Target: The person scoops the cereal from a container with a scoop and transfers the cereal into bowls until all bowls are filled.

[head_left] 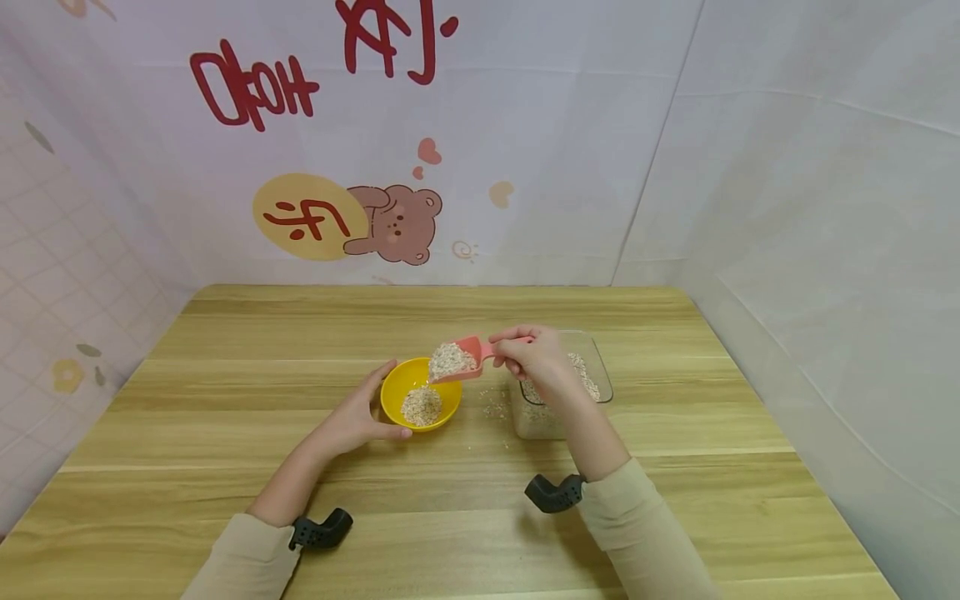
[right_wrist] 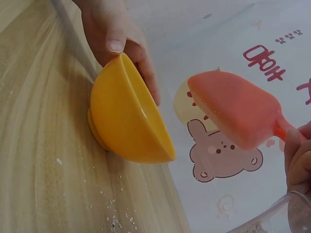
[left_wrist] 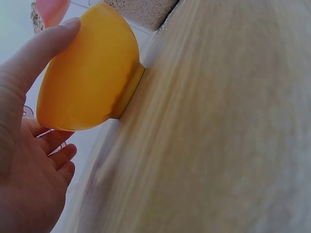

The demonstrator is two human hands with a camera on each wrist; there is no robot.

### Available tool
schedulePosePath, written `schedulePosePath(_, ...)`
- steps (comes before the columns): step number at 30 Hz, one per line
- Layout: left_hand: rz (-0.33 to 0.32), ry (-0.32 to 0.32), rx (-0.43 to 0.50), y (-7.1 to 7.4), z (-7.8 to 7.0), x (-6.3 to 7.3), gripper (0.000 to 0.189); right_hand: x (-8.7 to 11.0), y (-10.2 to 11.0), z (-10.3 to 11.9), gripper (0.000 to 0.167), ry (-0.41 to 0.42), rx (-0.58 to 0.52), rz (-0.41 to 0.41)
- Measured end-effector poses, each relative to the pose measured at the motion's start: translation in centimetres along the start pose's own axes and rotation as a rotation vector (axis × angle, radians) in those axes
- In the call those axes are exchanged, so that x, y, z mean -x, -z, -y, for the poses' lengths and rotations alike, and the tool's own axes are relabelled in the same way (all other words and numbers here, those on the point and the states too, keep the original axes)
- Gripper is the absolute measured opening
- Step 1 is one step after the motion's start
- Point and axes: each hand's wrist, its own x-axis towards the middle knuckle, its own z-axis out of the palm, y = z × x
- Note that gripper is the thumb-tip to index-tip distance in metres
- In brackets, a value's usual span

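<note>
A yellow bowl [head_left: 396, 392] [left_wrist: 92, 73] stands on the wooden table with a small heap of oat flakes [head_left: 422, 407] inside. My left hand [head_left: 358, 423] [left_wrist: 29, 141] grips it from the left, thumb near the front of the rim and fingers on the far side. Between fingers and thumb, my right hand [head_left: 536, 358] pinches the handle of a pink scoop [head_left: 471, 373] [right_wrist: 238, 111]. Oat flakes [head_left: 452, 359] fill the scoop, its front lip over the bowl's right rim. A few flakes show right below that lip.
Under my right forearm stands a clear plastic container [head_left: 528, 423] holding more oat flakes. Spilled flakes [head_left: 493, 404] [right_wrist: 114, 221] dot the table between container and bowl. Behind the table's far edge hangs a white printed cloth [head_left: 540, 183].
</note>
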Motion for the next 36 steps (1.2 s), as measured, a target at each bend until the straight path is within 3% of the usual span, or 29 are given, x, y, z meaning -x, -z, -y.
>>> schedulePosePath(17, 0.011, -0.003, 0.033, 0.0, 0.0, 0.0, 0.115, -0.8, -0.9, -0.2, 0.018, -0.015, 0.135, 0.005)
schedulePosePath(36, 0.017, -0.008, 0.073, 0.0, 0.3, 0.0, 0.114, -1.2, -2.0, 0.0, 0.014, 0.041, 0.214, 0.045)
